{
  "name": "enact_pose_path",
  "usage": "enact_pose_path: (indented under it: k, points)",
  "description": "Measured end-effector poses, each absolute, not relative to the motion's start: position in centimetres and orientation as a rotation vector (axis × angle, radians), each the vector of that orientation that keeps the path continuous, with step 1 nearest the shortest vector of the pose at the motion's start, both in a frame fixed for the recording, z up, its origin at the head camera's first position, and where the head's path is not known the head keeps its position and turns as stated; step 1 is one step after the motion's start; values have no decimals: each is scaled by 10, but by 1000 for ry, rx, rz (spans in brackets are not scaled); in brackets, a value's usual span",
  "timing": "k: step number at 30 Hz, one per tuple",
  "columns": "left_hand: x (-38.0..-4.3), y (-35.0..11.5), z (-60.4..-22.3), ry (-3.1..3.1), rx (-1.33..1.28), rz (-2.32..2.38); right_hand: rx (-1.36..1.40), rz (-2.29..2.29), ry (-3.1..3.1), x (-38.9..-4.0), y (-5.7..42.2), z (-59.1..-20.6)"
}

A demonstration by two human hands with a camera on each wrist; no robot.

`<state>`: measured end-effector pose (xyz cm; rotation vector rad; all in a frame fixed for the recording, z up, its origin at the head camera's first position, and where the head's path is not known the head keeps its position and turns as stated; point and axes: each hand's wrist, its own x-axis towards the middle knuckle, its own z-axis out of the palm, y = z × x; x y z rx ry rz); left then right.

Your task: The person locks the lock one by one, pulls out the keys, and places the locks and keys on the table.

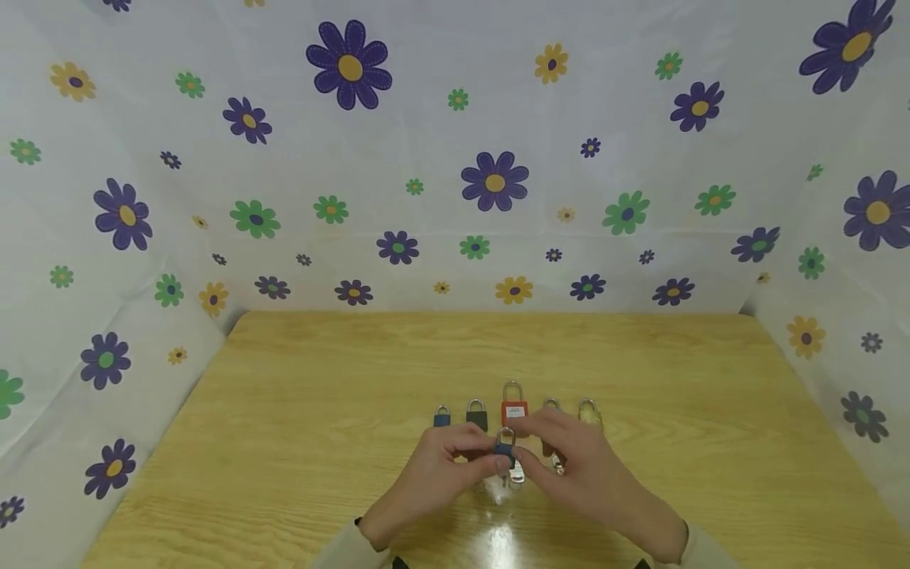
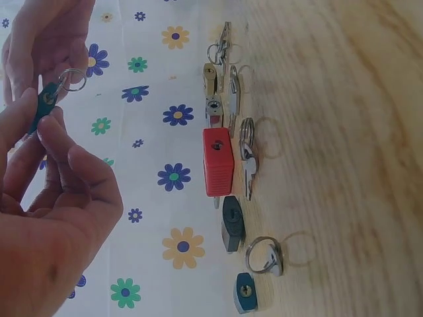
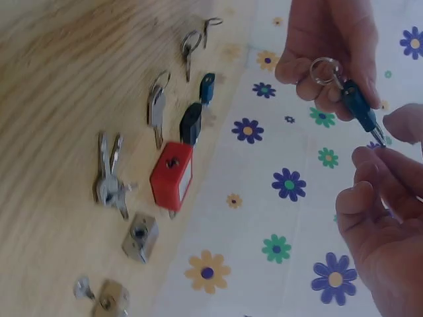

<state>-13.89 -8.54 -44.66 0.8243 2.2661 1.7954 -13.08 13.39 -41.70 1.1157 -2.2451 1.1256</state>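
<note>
holding the small blue padlock [image 1: 505,450] above the table [image 1: 320,411] in front of the padlock row, we pinch its body in the left hand [image 1: 441,466]. our right hand [image 1: 576,466] pinches at its underside, apparently a key. next judged: seat and turn it squarely.

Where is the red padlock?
In the head view, the red padlock stands mid-row on the wooden table, between a black padlock on its left and a brass one.
</note>
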Motion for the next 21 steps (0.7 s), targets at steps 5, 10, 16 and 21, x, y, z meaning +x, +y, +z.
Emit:
enact_pose_path:
  k: [5, 10, 16, 21]
  points:
    - [-138, -85, -443, 2258, 780, 1802, 1210, 940, -2220, -129, 136, -417]
    - [-132, -85, -428, 2282, 811, 1781, 1267, 812, -2236, -129, 138, -416]
    - [-127, -83, -415, 2279, 832, 1757, 1306, 671, -2230, -131, 139, -415]
    - [-127, -83, -415, 2265, 848, 1757, 1316, 609, -2185, -132, 137, -416]
